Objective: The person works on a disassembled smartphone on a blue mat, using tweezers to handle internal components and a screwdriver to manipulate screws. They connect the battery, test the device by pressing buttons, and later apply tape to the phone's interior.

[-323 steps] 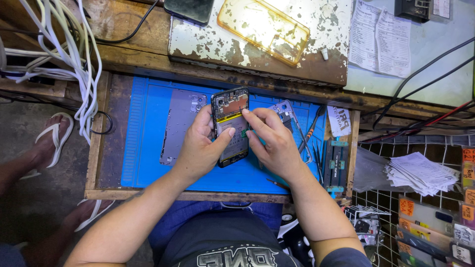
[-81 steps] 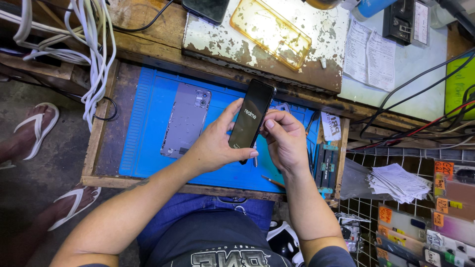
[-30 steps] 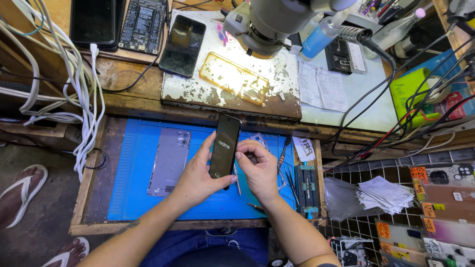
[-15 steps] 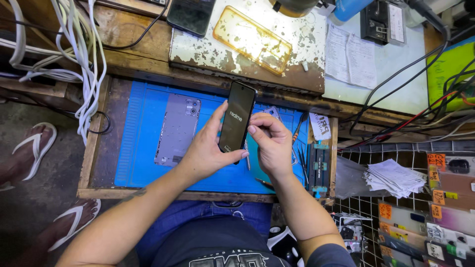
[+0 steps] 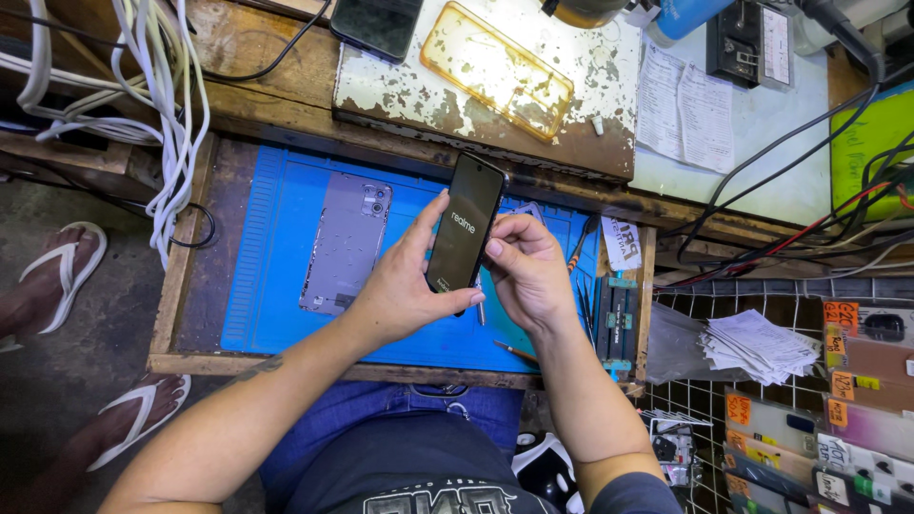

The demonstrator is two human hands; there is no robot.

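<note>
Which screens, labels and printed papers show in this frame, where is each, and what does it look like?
Phone: held in left hand and right hand, dark lit screen.
Second phone: top shelf, black screen.
Paper sheets: upper right, white, printed.
Price tags: right edge, orange.

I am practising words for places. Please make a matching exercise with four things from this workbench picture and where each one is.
Things:
1. black phone
2. grey back cover
3. yellow clear case
4. stack of papers

Places:
A. on the wire rack at the far right
B. lying on the blue mat
C. on the white chipped board
D. held between both hands

Pairs: 1-D, 2-B, 3-C, 4-A
</note>
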